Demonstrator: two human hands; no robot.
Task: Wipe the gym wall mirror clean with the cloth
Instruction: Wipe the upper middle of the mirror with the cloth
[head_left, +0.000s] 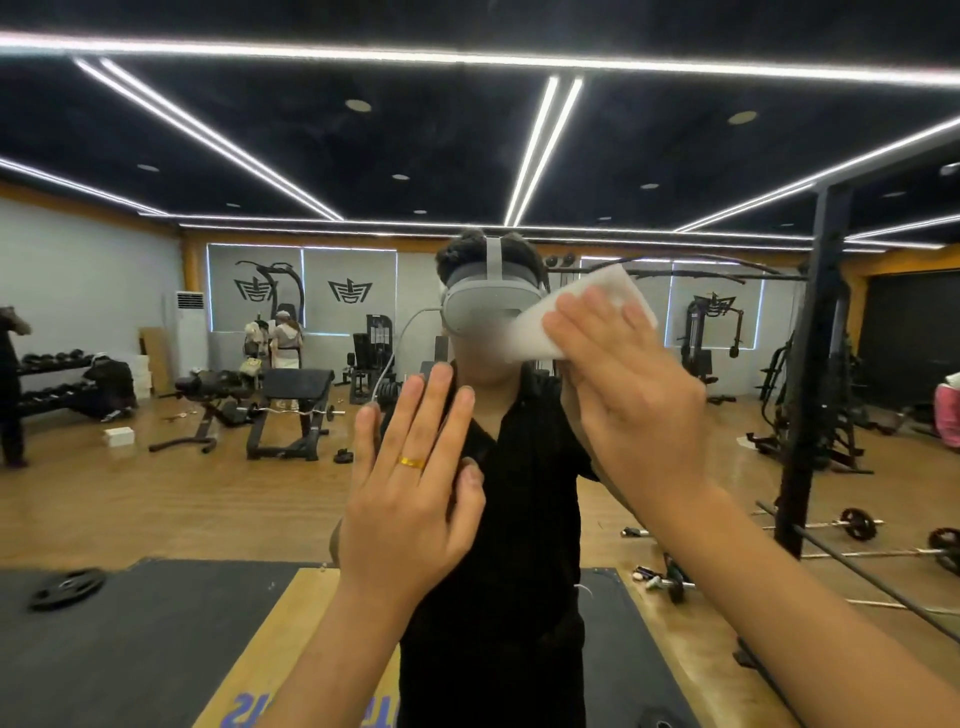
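The wall mirror (156, 493) fills the whole view and reflects the gym and a person in a black shirt wearing a grey headset. My right hand (623, 384) lies flat with straight fingers on a white cloth (587, 306), pressing it against the glass at head height, right of centre. My left hand (410, 478), with a gold ring on one finger, is held up flat and open lower down at the centre, fingers straight against or just in front of the mirror. It holds nothing.
The reflection shows a wooden floor, a black weight bench (291, 400), a dumbbell rack (52, 379) at left, a black rack post (815, 364) and barbells (857, 525) at right, a weight plate (67, 587) on a black mat, and people at the sides.
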